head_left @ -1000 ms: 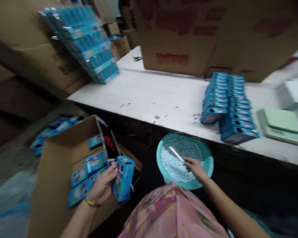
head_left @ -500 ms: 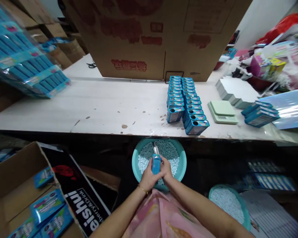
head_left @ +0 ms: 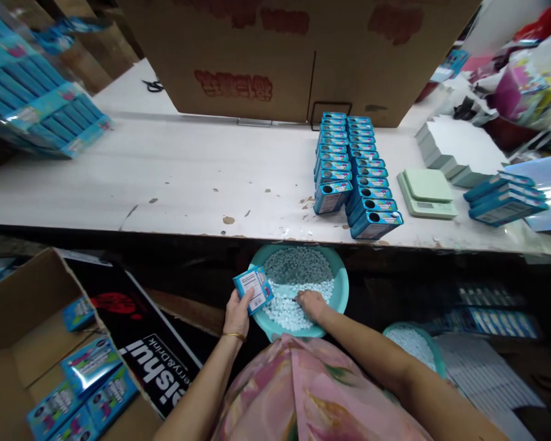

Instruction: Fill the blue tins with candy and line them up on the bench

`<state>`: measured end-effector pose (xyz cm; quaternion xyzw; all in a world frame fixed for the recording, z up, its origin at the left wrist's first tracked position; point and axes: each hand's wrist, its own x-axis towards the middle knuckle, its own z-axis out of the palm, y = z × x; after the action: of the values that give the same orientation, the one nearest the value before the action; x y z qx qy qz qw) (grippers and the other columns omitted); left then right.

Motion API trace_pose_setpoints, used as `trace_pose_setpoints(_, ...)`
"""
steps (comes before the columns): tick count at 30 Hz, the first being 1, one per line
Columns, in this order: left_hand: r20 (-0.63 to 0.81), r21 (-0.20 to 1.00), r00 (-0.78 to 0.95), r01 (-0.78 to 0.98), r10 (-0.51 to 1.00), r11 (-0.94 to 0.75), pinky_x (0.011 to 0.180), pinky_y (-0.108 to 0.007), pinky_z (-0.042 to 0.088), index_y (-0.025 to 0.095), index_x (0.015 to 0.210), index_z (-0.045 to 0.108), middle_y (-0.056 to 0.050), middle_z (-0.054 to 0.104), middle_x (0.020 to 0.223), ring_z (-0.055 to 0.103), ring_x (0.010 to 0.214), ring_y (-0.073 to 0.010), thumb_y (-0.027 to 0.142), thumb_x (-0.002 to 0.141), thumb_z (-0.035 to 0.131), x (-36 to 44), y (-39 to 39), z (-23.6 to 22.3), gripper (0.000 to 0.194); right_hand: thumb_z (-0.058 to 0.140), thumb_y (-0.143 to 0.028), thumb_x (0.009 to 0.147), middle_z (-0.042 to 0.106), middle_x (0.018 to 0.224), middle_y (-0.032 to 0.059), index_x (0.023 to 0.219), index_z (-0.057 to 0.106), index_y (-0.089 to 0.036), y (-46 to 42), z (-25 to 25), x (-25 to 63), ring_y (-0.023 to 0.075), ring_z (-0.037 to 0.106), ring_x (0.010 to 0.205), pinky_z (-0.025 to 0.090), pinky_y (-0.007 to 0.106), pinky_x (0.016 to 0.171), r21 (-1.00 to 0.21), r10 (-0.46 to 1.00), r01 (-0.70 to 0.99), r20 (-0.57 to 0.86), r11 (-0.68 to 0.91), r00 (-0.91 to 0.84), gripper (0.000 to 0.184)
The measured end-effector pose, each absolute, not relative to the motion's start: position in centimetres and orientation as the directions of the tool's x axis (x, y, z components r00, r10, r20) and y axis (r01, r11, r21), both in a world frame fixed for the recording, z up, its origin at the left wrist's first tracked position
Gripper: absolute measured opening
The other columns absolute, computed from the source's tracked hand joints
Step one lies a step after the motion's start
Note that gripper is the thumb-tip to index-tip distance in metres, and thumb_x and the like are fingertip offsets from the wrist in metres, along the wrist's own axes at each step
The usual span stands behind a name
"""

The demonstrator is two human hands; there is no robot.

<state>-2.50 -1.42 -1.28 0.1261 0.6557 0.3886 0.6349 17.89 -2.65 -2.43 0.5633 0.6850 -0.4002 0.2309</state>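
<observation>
A glossy printed finish was borne by the held blue packet, a matt one by the pale pellets. Smooth plastic was seen in the basin, matt cardboard in the upright carton; the smooth white worktop was roughened by chips.

The black carton panel is showing "eishui" and "erry&Drink", the cardboard box is bearing blurred red characters, and the held blue box is carrying illegible print.
</observation>
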Motion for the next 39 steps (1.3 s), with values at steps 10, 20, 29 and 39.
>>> trace_pose_setpoints(10,-0.519,0.838,-0.115,0.126,0.847,0.530,0.081,-0.036,0.044,0.014,0.096,0.053,-0.006,0.061,0.091,0.057,0.085,-0.0196,0.037,0.060,0.063,-4.0,-0.4,-1.5,0.044,0.046,-0.009,0.066,0.063,0.077,0.0005,0.084,0.065,-0.016,-0.2,0.5,22.2,0.0118,0.055,0.074,0.037,0.018,0.063,-0.505,0.604,0.848,-0.730,-0.161,-0.321,0.028)
trace_pose_setpoints(20,-0.177,0.913,0.162,0.395,0.971,0.101,0.088,-0.034,0.038,0.015,0.101,0.050,-0.008,0.054,0.102,0.050,0.097,-0.0191,0.020,0.067,0.051,-1.0,0.5,-1.8,0.035,0.046,-0.012,0.065,0.063,0.068,-0.0001,0.080,0.068,-0.017,5.1,10.3,22.0,0.0117,0.053,0.066,0.034,0.019,0.058,-0.571,0.635,0.813,-0.672,-0.115,-0.382,0.027)
trace_pose_setpoints(29,-0.087,0.909,0.316,0.414,0.945,-0.054,0.091,-0.039,0.036,0.015,0.103,0.050,-0.008,0.052,0.104,0.047,0.101,-0.0202,0.008,0.062,0.043,0.6,-0.5,-2.4,0.042,0.045,-0.017,0.069,0.065,0.086,0.0122,0.085,0.066,-0.015,7.8,13.0,17.0,0.0210,0.058,0.081,0.038,0.024,0.063,-0.207,0.526,0.940,-0.786,0.271,-0.325,0.027)
trace_pose_setpoints(39,-0.133,0.911,0.148,0.407,0.980,0.062,0.090,-0.036,0.038,0.017,0.103,0.048,-0.007,0.052,0.104,0.049,0.099,-0.0191,0.019,0.069,0.051,-1.6,-0.3,-2.6,0.033,0.040,-0.014,0.074,0.064,0.093,0.0036,0.094,0.061,-0.024,5.5,10.8,22.0,0.0156,0.056,0.089,0.038,0.021,0.071,-0.239,0.608,0.954,-0.735,0.181,-0.300,0.031)
